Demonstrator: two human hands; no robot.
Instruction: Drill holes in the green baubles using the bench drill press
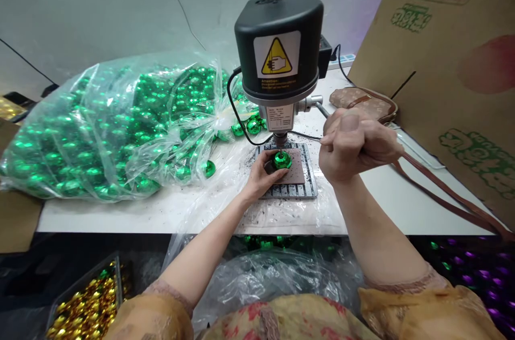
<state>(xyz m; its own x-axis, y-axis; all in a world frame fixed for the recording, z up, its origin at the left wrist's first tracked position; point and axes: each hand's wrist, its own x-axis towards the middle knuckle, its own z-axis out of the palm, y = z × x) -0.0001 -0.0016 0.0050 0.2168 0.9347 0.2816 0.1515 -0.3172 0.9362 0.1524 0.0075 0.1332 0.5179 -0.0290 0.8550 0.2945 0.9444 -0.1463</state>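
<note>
A shiny green faceted ball (281, 160) sits on the slotted base plate (310, 176) of a small black drill press (277, 23). My left hand (263, 172) grips the ball from its left side, thumb in front and fingers behind. Right above the ball is the drill chuck (280, 139), its tip at or very near the ball's top; whether it touches I cannot tell. My right hand (354, 144) is wrapped around the feed lever (322, 109) at the press's right side. Dark shavings are scattered over the plate and around it.
A large clear bag of green balls (100, 131) fills the table's left, with loose green balls (253, 124) behind the press. At right stand a brown handbag (362, 104) and a cardboard box (454, 72). Below are a bin of gold balls (86, 302) and purple balls (478, 275).
</note>
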